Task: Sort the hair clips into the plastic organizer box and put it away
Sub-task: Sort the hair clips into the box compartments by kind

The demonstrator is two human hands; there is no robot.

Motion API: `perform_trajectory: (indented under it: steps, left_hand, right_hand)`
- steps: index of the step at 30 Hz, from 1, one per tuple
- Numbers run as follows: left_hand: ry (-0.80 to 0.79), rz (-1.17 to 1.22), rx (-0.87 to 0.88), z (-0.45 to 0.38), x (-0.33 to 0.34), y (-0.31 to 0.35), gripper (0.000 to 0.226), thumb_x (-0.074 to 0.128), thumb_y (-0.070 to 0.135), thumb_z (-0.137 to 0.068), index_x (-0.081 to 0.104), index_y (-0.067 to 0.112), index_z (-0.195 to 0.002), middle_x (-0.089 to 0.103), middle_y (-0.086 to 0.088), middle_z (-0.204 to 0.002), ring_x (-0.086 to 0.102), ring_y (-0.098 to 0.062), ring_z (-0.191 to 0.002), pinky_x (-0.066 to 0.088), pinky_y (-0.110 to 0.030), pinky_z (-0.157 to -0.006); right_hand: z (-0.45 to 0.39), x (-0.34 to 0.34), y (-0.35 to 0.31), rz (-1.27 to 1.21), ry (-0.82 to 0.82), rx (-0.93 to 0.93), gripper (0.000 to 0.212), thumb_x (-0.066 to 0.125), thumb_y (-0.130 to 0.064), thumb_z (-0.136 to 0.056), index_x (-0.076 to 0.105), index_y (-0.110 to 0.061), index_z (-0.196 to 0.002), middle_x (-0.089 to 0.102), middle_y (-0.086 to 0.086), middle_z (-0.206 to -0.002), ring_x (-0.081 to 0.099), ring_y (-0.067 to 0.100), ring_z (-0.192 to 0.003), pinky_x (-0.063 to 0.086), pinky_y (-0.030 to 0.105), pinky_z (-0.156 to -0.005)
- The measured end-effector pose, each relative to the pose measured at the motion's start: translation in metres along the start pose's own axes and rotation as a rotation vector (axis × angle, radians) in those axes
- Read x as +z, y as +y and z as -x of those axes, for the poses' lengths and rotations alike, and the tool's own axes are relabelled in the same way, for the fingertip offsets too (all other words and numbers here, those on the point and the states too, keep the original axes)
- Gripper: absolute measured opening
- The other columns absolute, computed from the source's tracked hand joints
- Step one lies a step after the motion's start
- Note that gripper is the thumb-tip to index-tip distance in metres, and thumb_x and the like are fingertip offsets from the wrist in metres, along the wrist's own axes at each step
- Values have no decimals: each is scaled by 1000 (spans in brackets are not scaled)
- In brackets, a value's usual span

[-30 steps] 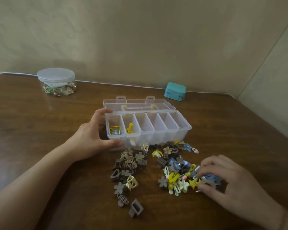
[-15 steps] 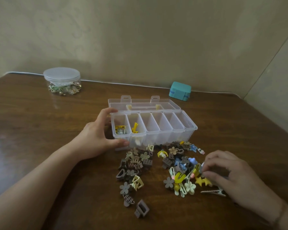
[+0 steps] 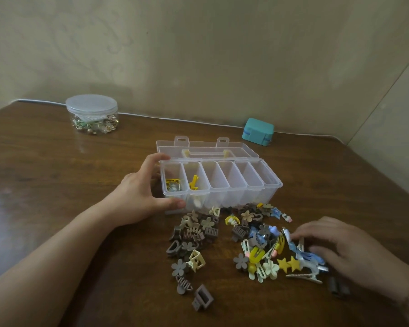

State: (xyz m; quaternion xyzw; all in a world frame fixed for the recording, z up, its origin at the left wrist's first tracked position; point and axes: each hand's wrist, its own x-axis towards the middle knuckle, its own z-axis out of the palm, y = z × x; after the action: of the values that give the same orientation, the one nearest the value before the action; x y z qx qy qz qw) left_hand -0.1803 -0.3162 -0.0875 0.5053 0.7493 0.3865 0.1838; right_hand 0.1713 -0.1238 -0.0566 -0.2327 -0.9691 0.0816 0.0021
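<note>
A clear plastic organizer box stands open on the wooden table, its lid folded back. The two leftmost compartments hold yellow clips; the others look empty. My left hand grips the box's left end, thumb on the front wall. A heap of hair clips lies in front of the box: brown and beige claw clips on the left, yellow, blue and green ones on the right. My right hand lies over the heap's right edge, fingertips on blue and silver clips. I cannot tell if it grips one.
A round clear jar with a lid and small trinkets stands at the back left. A small teal box sits by the wall at the back right. A dark clip lies apart near my right wrist. Walls close the table's back and right.
My right hand has shifted across the right side of the heap, spreading blue and silver clips there. My left hand has stayed on the box. The view moved slightly.
</note>
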Motion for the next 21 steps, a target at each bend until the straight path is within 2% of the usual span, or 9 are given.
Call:
perform_trajectory:
  steps: [3,7,9,12,13,16,19,21]
  left_hand:
    - [-4,3,-2,0,0,1,104,78,60,-57,22,41,-143,51,10,-141,43,-1,-118,33,-29,-104]
    - [4,-2,-1,-1,0,-2,104,79,66,-57,21,45,-141,51,15,-136,46,-6,-125,33,-34,-109]
    - [1,-8,1,-1,0,-4,105,76,76,-53,21,49,-138,51,19,-134,46,-5,-127,32,-40,-114]
    - [-9,-9,3,-1,0,-6,106,71,80,-48,20,51,-136,48,25,-126,46,-6,-128,31,-46,-116]
    - [-9,-8,1,-1,0,-6,106,71,81,-48,20,51,-136,49,23,-128,46,-8,-130,31,-47,-115]
    - [-4,-11,-6,-2,0,-7,106,70,81,-48,20,52,-136,52,16,-137,46,-14,-133,32,-49,-115]
    - [-4,-10,-6,-2,0,-7,104,71,80,-49,20,51,-135,52,20,-132,47,-12,-132,32,-48,-115]
    - [-5,-5,-2,-2,0,-7,103,71,79,-50,21,51,-135,52,20,-132,48,-10,-131,32,-48,-115]
  right_hand:
    - [-2,2,2,-8,4,16,41,68,-31,-85,53,-67,-96,53,-37,-106,44,-14,-111,46,19,-86]
    - [-9,-2,5,23,15,23,40,69,-35,-82,52,-68,-94,56,-31,-98,51,-9,-101,48,19,-79]
    - [-13,-13,1,-59,45,29,37,69,-33,-82,54,-63,-98,59,-27,-100,55,-4,-97,49,18,-75]
    - [-32,-35,-25,-235,126,8,18,61,-44,-78,58,-51,-94,61,-22,-101,61,6,-86,53,23,-69]
    - [-42,-40,-37,-289,188,-9,15,63,-44,-77,59,-47,-91,63,-19,-97,62,7,-83,53,23,-67]
    - [-83,-46,-76,-463,351,-87,15,72,-20,-80,63,-32,-82,66,-7,-82,62,6,-71,48,14,-60]
    - [-126,-37,-114,-590,373,-91,13,73,-11,-80,64,-21,-80,65,-5,-74,58,0,-64,45,12,-60]
    - [-149,-26,-128,-602,344,-49,11,73,-13,-80,65,-20,-78,67,-5,-77,60,5,-70,48,15,-64]
